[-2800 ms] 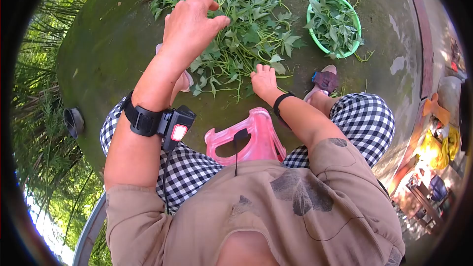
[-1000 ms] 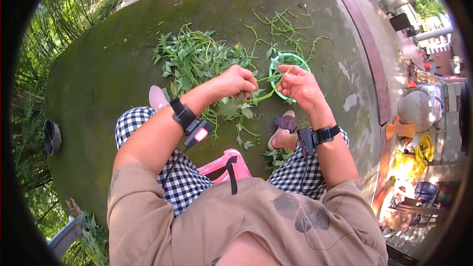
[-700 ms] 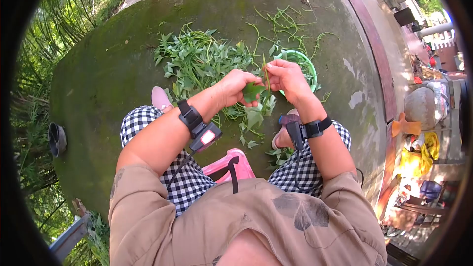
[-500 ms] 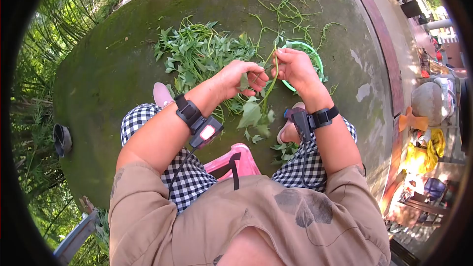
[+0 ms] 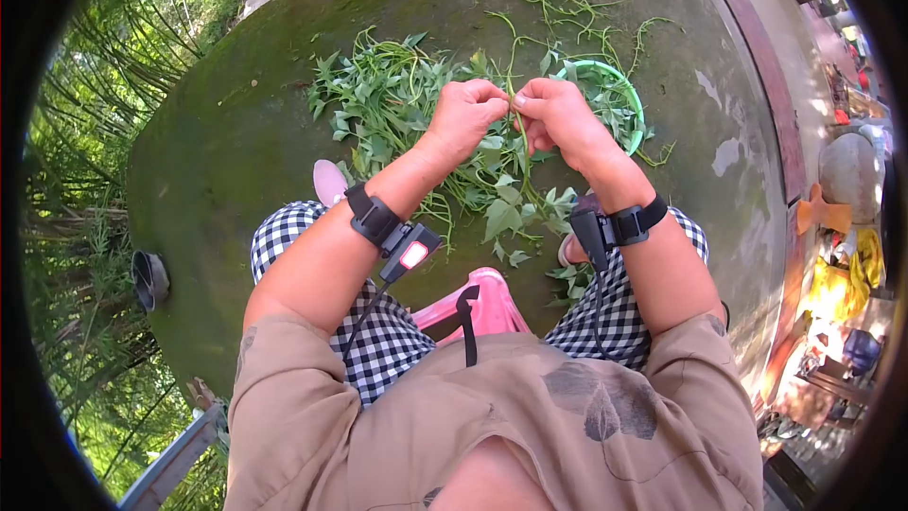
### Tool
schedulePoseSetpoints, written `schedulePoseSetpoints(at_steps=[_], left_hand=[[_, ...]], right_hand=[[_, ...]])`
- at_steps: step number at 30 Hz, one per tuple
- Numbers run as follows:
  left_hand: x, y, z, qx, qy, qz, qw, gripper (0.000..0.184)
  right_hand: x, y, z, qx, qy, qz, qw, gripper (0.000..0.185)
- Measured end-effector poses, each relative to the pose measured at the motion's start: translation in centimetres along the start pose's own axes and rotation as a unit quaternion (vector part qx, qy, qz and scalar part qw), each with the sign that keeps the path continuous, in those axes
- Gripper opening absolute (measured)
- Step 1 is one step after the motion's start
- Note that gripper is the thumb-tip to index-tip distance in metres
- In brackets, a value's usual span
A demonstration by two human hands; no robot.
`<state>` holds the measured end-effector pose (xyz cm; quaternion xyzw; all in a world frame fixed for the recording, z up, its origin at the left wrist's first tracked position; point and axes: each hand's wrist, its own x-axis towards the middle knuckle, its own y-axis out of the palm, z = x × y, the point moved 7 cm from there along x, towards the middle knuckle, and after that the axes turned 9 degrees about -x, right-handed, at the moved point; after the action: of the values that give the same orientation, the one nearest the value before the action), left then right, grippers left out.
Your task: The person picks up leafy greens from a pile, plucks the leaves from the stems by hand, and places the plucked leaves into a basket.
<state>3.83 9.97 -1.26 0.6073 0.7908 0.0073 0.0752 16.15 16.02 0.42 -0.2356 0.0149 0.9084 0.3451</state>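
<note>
A long green leafy vine (image 5: 526,166) hangs between my hands, its broad leaves drooping toward my feet. My right hand (image 5: 566,125) pinches its stem between thumb and fingers. Fingertips of my left hand (image 5: 463,118) are closed at the same stretch of stem, almost touching the right thumb. Under and beyond my left hand lies a big heap of leafy vines (image 5: 378,85) on the ground. Behind my right hand stands a light green basket (image 5: 639,112) with picked leaves inside, partly covered by that hand.
Bare stripped stems (image 5: 572,5) lie scattered beyond the basket on the mossy concrete ground (image 5: 227,161). A pink stool (image 5: 487,298) is between my knees. At far left is a dark pot-like container (image 5: 149,280); a reddish ledge (image 5: 757,38) runs along the right.
My left hand has come in from loosely curled fingers to a pinch at the stem beside my right hand. The view has shifted slightly, so everything sits a little further right.
</note>
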Motion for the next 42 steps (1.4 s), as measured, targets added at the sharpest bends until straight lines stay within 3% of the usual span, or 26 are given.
schedulePoseSetpoints(at_steps=[4, 7, 11, 14, 20, 23, 37, 39, 42], left_hand=[[-0.3, 0.1, -1.0, -0.004, -0.011, -0.014, 1.0, 0.012], [-0.3, -0.2, -2.0, 0.088, 0.049, -0.038, 0.994, 0.012], [-0.1, -0.4, -1.7, 0.0, 0.019, -0.084, 0.996, 0.011], [-0.2, -0.3, -1.0, -0.144, -0.05, -0.101, 0.983, 0.011], [0.3, -0.6, 0.5, -0.221, -0.065, -0.136, 0.963, 0.012], [0.5, -1.6, 1.3, -0.248, -0.13, -0.163, 0.946, 0.011], [2.9, -5.4, -4.1, -0.405, -0.042, -0.009, 0.913, 0.018], [3.0, -6.8, -4.6, -0.409, -0.051, -0.05, 0.91, 0.018], [2.4, -8.1, -5.4, -0.3, -0.053, -0.123, 0.944, 0.014]], right_hand=[[-0.2, -0.3, 0.7, -0.02, -0.013, -0.023, 0.999, 0.015], [-0.4, 0.1, 1.5, -0.034, -0.021, -0.013, 0.999, 0.014], [-0.2, 0.4, 1.9, -0.048, -0.034, 0.007, 0.998, 0.011], [0.1, 0.5, 2.0, -0.047, -0.025, -0.003, 0.999, 0.011], [0.5, 0.6, 2.0, -0.06, 0.001, -0.015, 0.998, 0.011], [0.6, 0.9, 1.8, -0.067, 0.003, -0.007, 0.998, 0.01], [1.3, -3.9, -0.2, 0.054, 0.013, -0.11, 0.992, 0.009], [1.3, -4.9, -0.8, 0.078, 0.017, -0.125, 0.989, 0.009], [1.1, -6.0, -1.4, 0.098, 0.036, -0.15, 0.983, 0.01]])
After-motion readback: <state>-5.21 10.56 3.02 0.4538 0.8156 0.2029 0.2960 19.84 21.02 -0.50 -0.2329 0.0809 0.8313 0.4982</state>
